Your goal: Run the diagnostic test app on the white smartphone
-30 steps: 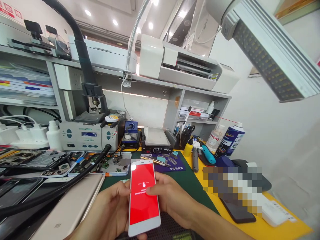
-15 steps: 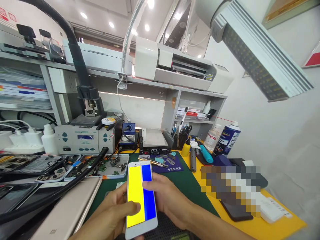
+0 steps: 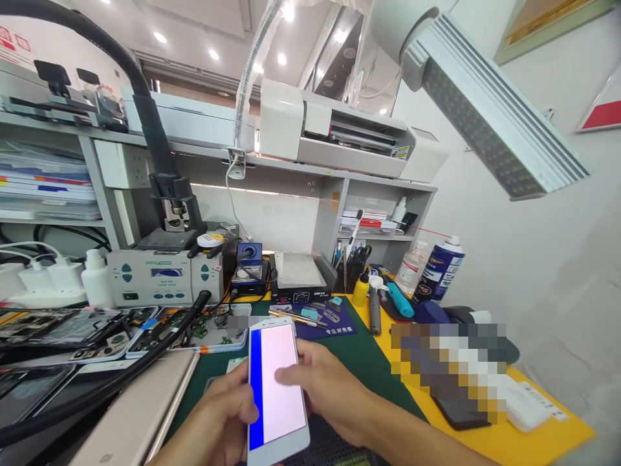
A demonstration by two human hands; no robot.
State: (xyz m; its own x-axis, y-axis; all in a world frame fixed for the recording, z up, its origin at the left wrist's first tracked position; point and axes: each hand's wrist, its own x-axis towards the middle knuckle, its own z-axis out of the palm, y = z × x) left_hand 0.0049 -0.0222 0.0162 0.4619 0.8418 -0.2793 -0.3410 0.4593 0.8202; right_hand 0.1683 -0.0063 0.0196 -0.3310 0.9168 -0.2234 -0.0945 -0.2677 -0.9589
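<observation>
A white smartphone (image 3: 277, 388) is held upright over the green mat (image 3: 369, 362), its screen mostly pale pink-white with a blue strip down the left side. My left hand (image 3: 218, 421) grips the phone from the left and below, fingers wrapped round its edge. My right hand (image 3: 325, 388) holds the right side, with its thumb lying on the middle of the screen.
A gold phone (image 3: 130, 421) lies face down at the lower left beside trays of phone parts (image 3: 194, 327). A soldering station (image 3: 165, 275), a hot plate (image 3: 301, 275), bottles, a spray can (image 3: 444, 268) and hand tools stand behind. A black phone (image 3: 460, 414) lies on the yellow mat.
The phone's screen went from red to yellow and blue, and now shows pale pink-white with a blue strip. My right thumb stays on the screen. The view shifted slightly.
</observation>
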